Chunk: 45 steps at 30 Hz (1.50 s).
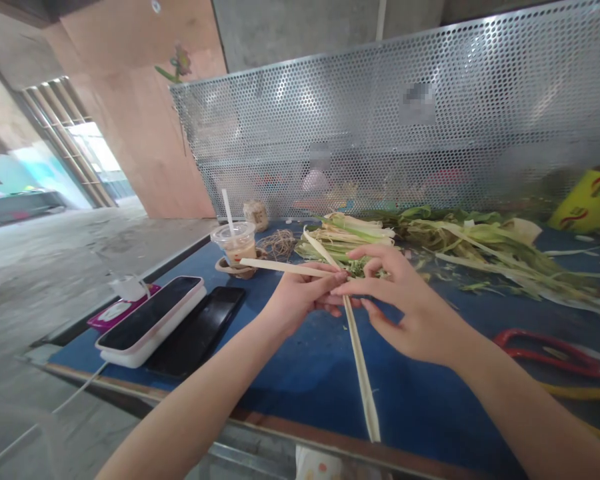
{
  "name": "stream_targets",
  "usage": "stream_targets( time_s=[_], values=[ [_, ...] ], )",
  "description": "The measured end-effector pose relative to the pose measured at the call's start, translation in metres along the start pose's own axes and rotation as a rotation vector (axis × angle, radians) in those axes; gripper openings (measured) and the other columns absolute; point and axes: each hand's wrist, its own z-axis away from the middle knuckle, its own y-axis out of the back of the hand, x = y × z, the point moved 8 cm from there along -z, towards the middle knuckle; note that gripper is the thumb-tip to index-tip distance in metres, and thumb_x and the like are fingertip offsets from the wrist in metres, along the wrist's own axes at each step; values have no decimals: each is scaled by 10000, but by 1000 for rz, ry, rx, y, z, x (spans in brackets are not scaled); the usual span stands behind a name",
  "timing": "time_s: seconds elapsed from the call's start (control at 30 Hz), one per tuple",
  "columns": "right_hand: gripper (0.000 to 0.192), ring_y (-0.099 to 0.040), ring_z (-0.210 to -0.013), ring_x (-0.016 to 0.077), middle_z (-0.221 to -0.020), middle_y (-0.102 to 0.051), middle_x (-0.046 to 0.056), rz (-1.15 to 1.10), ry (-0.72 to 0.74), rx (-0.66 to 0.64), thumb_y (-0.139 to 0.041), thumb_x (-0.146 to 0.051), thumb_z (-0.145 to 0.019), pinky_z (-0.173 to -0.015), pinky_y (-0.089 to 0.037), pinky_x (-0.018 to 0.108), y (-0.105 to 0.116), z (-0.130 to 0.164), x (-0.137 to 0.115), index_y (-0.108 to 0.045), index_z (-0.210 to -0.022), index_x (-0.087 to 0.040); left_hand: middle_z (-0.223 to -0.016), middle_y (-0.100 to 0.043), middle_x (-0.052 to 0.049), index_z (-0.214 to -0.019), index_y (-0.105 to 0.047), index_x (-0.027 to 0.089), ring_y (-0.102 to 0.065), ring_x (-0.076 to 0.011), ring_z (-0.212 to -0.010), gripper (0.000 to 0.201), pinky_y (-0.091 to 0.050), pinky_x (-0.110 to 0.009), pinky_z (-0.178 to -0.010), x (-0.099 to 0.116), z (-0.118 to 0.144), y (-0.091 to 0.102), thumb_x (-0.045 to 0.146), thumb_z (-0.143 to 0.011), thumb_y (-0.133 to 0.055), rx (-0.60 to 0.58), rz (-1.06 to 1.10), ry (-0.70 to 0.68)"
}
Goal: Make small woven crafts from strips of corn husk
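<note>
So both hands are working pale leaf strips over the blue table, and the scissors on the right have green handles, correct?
Not quite: the scissors have red handles, not green, as the head view shows. The rest holds: the left hand and right hand pinch pale leaf strips over the blue table.

— What's on the blue desk (300, 373) right now?
— Left side, two phones (150, 320) side by side, a plastic cup (237, 243) with a straw behind them. A heap of green leaves (480, 250) along the back, red scissors (550, 350) on the right.
</note>
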Motion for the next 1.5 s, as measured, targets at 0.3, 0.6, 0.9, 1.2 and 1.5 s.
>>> stream_targets(
  time_s=[0.3,0.6,0.9,1.2,1.5],
  values=[
    [169,-468,-792,152,-1191,-412,74,120,66,-3,-511,-198,-797,-667,-445,313,2,-1,-5,-638,-887,-264,-595,-630,5,-717,-613,111,-558,-65,-453,171,-474,-166,-400,1,-2,8,219,-630,-712,73,-30,-23],
    [235,-547,-560,146,-680,-621,35,-480,-631,168,-587,-418,-732,-438,-400,244,-8,9,57,-655,-775,-197,-718,-689,-47,-781,-636,127,-671,-178,-638,183,-435,-169,-408,13,1,5,242,-651,-694,87,-180,-162],
    [227,-586,-583,147,-655,-628,19,-380,-712,148,-613,-411,-699,-521,-448,257,-9,13,63,-552,-678,-193,-671,-690,-51,-748,-663,123,-671,-189,-645,155,-492,-199,-449,12,2,-1,209,-627,-707,63,-236,-182],
    [267,-614,-580,134,-782,-634,15,-883,-620,-191,-584,-243,-753,-497,-507,252,-22,12,48,-480,-998,-217,-617,-633,-26,-738,-657,103,-598,-112,-537,129,-499,-194,-437,-2,-8,13,172,-633,-685,89,-214,20],
    [202,-554,-695,119,-856,-588,23,-224,-252,-65,-545,-159,-766,-622,-479,247,-13,-2,24,-603,-943,-237,-660,-643,-45,-773,-676,80,-588,-106,-570,154,-490,-180,-443,-11,-6,2,190,-667,-652,13,-147,109]
  ],
)
